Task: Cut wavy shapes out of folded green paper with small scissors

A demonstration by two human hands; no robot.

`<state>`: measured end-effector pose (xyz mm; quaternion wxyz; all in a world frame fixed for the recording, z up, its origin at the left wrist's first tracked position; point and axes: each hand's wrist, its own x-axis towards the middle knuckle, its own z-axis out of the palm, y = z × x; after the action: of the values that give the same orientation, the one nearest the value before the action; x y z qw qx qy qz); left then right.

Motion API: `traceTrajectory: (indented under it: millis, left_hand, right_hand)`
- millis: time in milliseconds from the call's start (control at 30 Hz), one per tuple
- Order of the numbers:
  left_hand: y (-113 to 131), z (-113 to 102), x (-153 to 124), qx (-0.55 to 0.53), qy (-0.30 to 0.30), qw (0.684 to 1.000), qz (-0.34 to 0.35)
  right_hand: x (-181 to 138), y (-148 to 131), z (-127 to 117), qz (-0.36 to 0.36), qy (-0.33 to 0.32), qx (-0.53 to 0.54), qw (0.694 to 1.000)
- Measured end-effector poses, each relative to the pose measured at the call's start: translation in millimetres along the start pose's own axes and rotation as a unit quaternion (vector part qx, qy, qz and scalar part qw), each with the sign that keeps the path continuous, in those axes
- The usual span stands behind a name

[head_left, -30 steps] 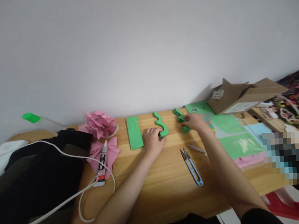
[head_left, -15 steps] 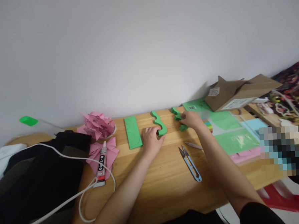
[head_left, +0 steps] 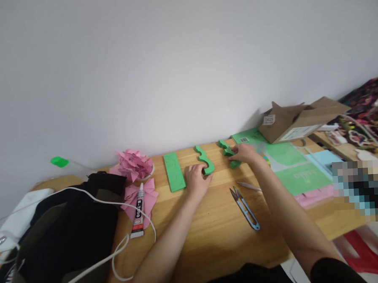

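Observation:
My left hand (head_left: 197, 179) rests on the wooden table (head_left: 212, 224) with its fingers curled on the near end of a wavy green foam piece (head_left: 205, 159). My right hand (head_left: 245, 152) pinches a second, jagged green foam piece (head_left: 226, 149) further right near the wall. A flat green foam rectangle (head_left: 174, 177) lies just left of my left hand. Blue-handled thread snips (head_left: 245, 207) lie closed on the table between my forearms, with a thin pale stick (head_left: 248, 185) beside them.
A pink paper flower (head_left: 135, 164), pink folded paper (head_left: 143, 196) and a glue tube (head_left: 137, 211) lie at left, beside a black bag (head_left: 67, 232) and white cable (head_left: 96, 256). Green, blue and pink sheets (head_left: 300, 173) and a cardboard box (head_left: 297, 119) fill the right.
The view has shifted slightly, so everything sits a little further right. Both hands stay on the same green foam pieces with hardly any movement.

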<state>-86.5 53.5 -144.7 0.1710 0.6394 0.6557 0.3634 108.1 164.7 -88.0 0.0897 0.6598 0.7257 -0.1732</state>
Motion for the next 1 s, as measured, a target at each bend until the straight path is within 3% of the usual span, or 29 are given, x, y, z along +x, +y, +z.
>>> traceTrajectory:
  millis: [300,700,1000]
  left_hand:
    - [-0.7,0.1,0.0,-0.005,0.003,1.000,0.002]
    - [4.5,-3.8,0.4,0.012,-0.001,1.000,-0.006]
    - [0.1,-2.4,0.2,0.022,0.006,1.000,0.004]
  right_hand:
    - [-5.4,0.6,-6.8,-0.014,-0.004,0.038,0.999]
    - [-11.3,-10.7,3.2,-0.058,0.087,0.025,0.994]
    - [-4.3,-16.6,0.6,-0.074,0.072,0.015,0.994]
